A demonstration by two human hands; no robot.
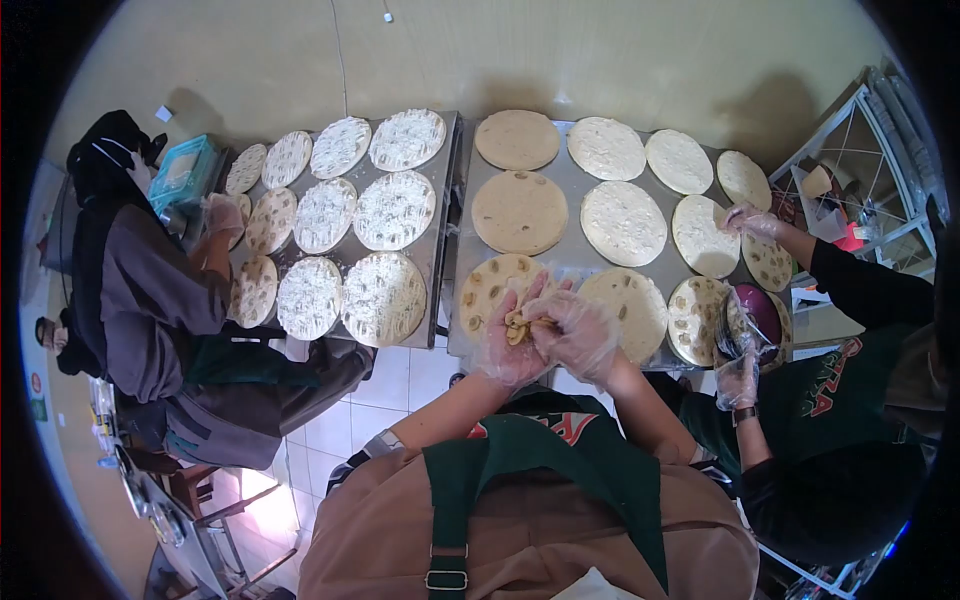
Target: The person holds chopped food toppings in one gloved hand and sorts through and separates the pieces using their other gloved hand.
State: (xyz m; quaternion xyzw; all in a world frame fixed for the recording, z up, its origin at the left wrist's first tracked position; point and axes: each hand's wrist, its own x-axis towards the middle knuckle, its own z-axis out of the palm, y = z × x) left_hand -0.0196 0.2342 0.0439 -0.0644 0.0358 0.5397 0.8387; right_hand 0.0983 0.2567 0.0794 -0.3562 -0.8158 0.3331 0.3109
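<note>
My left hand [512, 345], in a clear plastic glove, is cupped palm up around a small pile of yellowish-brown slices [518, 326]; their exact kind I cannot make out. The gloved fingers of my right hand [583, 335] pinch at the right side of that pile. Just beyond my hands lies a round flat base [487, 283] dotted with brown slices, partly hidden by my left hand. Right of it is another dotted base [630, 305], partly behind my right hand. Farther back is a tan base [519, 212] with a few brown pieces near its edges.
Several white-topped rounds [396, 210] cover the left metal table [439, 235]. A narrow gap separates it from my table [464, 240]. At right, a co-worker's gloved hand [738, 383] holds a purple bowl [762, 312]. Another person [160, 290] stands at left. A rack [870, 150] stands far right.
</note>
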